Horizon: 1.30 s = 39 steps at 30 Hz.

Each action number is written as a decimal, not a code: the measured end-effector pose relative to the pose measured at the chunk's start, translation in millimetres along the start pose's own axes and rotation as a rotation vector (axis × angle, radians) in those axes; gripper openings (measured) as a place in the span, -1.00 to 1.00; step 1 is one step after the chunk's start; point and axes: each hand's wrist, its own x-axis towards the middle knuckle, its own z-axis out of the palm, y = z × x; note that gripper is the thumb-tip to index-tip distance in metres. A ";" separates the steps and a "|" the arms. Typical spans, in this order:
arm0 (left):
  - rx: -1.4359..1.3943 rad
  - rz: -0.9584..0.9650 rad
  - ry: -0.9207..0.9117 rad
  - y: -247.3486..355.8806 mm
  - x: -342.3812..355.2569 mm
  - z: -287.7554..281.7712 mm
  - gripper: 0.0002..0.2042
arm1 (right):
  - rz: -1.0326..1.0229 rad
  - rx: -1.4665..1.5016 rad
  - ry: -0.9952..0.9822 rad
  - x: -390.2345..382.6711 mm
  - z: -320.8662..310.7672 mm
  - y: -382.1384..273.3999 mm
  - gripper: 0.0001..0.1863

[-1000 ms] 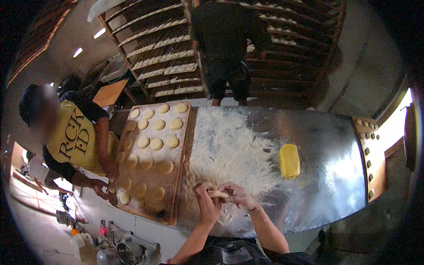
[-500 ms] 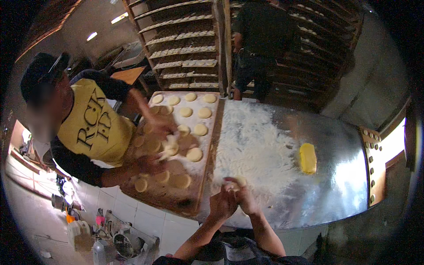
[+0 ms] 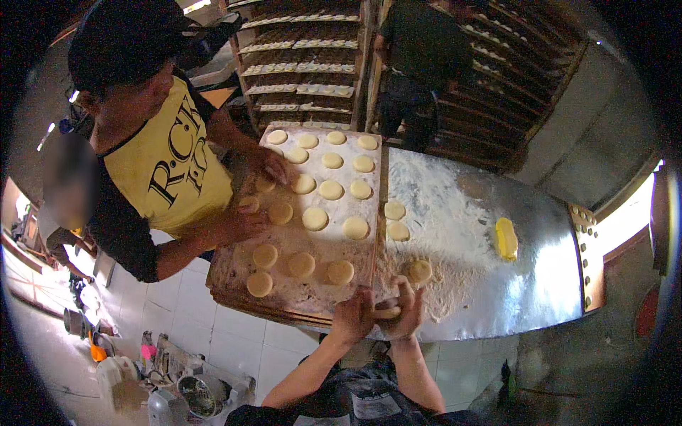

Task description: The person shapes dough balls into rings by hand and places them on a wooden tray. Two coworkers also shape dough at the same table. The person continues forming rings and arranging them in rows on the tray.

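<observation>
Left hand (image 3: 352,317) and right hand (image 3: 403,317), moved nearer the tray (image 3: 304,292), hold dough (image 3: 387,313).

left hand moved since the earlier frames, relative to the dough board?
Yes, left. The left hand now overlaps the near right corner of the dough board in view; both earlier frames show it right of that corner.

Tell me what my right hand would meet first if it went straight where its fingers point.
Probably the round dough piece on the floured table, just ahead of your right hand; depth is unclear, so the hand might pass above it.
</observation>
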 end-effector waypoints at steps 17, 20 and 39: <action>-0.319 -0.462 -0.310 -26.8 22.1 -50.7 -0.68 | 0.238 -0.353 0.724 -13.0 4.6 43.8 -0.25; -0.320 -0.531 -0.401 -28.5 25.5 -49.2 -0.64 | 0.421 -0.467 0.575 4.3 19.5 43.8 -0.33; 0.184 -0.413 -0.676 -64.3 10.6 -53.7 -0.17 | 0.478 -2.010 -0.051 1.2 -6.2 58.1 -0.48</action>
